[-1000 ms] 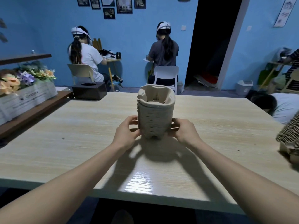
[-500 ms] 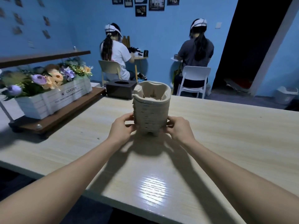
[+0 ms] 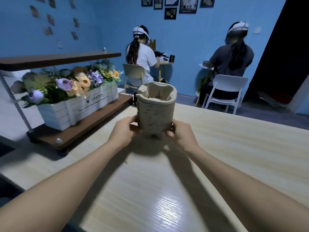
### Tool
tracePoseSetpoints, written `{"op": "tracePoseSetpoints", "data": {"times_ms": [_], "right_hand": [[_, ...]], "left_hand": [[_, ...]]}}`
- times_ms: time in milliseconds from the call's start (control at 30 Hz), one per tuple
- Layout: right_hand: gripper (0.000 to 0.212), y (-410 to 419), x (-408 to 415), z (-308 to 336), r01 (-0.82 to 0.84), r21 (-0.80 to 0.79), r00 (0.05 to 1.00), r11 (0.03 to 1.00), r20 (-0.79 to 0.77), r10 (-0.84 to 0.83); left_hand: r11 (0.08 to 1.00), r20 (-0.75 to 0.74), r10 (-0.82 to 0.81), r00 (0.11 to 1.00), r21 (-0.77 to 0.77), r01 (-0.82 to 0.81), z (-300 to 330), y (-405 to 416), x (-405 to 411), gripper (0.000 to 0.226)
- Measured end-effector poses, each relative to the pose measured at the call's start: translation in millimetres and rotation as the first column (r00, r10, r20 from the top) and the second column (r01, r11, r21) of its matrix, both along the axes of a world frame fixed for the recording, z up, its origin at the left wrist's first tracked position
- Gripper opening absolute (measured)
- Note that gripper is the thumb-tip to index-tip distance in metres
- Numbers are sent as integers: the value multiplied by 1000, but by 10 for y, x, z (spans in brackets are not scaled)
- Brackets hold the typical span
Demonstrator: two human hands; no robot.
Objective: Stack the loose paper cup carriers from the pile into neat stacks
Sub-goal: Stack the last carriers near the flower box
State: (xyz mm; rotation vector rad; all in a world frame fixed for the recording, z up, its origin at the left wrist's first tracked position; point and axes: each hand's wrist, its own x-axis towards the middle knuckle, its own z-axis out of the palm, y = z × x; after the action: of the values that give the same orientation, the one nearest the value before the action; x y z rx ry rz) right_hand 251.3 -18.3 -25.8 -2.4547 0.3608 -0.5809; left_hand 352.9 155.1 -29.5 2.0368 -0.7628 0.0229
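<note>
Hands are working as a pair: the left hand (image 3: 122, 131) is curling its fingers round the base of the stack (image 3: 156, 109) from nine o'clock, and the right hand (image 3: 182, 135) is gripping the opposite side from three o'clock. Both are clamped low on the nested carriers, thumbs toward the wearer. The stack is standing upright at twelve o'clock on the bench (image 3: 234, 156), at about the middle of the view, and its feet appear to be touching or just meeting the wood; I cannot tell which.

To my eye the step is settling and squaring this stack. Doing it well is calling for even pressure from both sides, so the column is not leaning, and for a slow release once all the feet are bearing. The top carrier is looking slightly rumpled at its rim, so pressing it down afterward may be helping.

A flower box (image 3: 78, 106) is sitting on a shelf (image 3: 80, 131) at ten o'clock, close enough to be minding while sliding anything left.
</note>
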Motion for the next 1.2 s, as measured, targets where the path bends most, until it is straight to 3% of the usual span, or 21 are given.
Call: {"op": "tracePoseSetpoints", "data": {"times_ms": [333, 600, 1067, 1200], "right_hand": [[26, 120, 747, -58, 1, 25, 999, 1000, 54, -2], [25, 100, 1138, -47, 5, 29, 999, 1000, 41, -6], [26, 55, 1342, -67, 32, 43, 999, 999, -6, -32], [36, 65, 1133, -42, 17, 1, 998, 1000, -56, -17]], "left_hand": [[990, 76, 135, 988, 27, -137, -15, 26, 607, 40], [955, 95, 254, 963, 133, -265, -61, -23, 1007, 37], [944, 105, 257, 961, 184, -273, -31, -91, 1124, 36], [954, 93, 233, 968, 173, -247, -6, -85, 979, 39]]}}
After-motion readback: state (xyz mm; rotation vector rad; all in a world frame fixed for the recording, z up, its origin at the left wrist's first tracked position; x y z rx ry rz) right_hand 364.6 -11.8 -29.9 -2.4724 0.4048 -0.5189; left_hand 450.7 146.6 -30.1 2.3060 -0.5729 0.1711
